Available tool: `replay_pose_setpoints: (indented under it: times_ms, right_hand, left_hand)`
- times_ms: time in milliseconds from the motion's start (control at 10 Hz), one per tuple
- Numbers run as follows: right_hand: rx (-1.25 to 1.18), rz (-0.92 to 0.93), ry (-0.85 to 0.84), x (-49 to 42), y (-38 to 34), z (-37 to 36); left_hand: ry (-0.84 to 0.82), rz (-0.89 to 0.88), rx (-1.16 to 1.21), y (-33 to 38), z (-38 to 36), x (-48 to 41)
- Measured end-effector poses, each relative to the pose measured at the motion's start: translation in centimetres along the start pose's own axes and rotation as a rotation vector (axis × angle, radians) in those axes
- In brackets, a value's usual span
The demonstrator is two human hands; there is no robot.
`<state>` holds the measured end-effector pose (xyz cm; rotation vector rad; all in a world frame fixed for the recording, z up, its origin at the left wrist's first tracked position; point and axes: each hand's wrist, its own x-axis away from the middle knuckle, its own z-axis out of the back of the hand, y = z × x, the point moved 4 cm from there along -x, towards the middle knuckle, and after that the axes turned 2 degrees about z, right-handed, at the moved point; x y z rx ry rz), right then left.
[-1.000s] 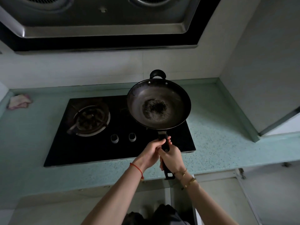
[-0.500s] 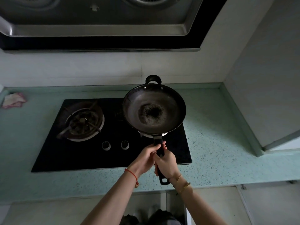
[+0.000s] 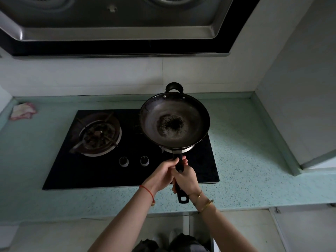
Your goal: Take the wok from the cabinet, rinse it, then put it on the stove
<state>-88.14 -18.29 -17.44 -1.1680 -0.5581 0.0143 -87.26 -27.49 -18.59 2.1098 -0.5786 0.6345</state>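
Your left hand (image 3: 163, 173) and right hand (image 3: 188, 179) both wrap handle (image 3: 179, 163); wok (image 3: 174, 122) over right burner (image 3: 189, 148) of stove (image 3: 91, 175), seating unclear. Release too soon, long handle may tip it off supports; knobs (image 3: 144, 160) near your knuckles could get bumped.

One wok (image 3: 174, 122), two hands (image 3: 163, 174) (image 3: 187, 179), one stove (image 3: 81, 175), two knobs (image 3: 124, 161) (image 3: 144, 160), one cloth (image 3: 22, 110), one bare burner (image 3: 99, 133) and seemingly a second beneath the wok.
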Motion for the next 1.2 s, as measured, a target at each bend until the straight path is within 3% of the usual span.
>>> replay_pose_setpoints:
  times_ms: [300,400,500,600,700,900,1200]
  right_hand:
    - [-0.047,-0.022,-0.039,-0.2,0.4,0.2]
    - [-0.124,-0.053,-0.036,0.0,0.2,0.4]
    - [-0.175,-0.093,-0.068,0.2,-0.2,0.4]
    - [-0.296,-0.190,-0.102,0.3,-0.3,0.5]
    - [-0.328,-0.214,0.011,-0.1,0.0,1.7]
    - [-0.283,-0.014,0.318,1.3,-0.1,5.2]
    - [-0.368,0.228,0.373,7.3,-1.9,8.2]
  left_hand:
    - [0.088,0.074,-0.044,-0.1,-0.3,0.1]
    - [0.189,0.103,-0.185,0.6,-0.2,0.3]
    - [0.296,0.017,-0.396,1.3,0.7,0.7]
    - [0.337,-0.089,-0.441,1.6,1.9,1.1]
    - [0.383,-0.262,-0.447,2.2,3.1,2.6]
    - [0.406,-0.533,-0.390,3.5,3.9,6.6]
    - [0.397,-0.701,-0.276,2.2,0.6,12.1]
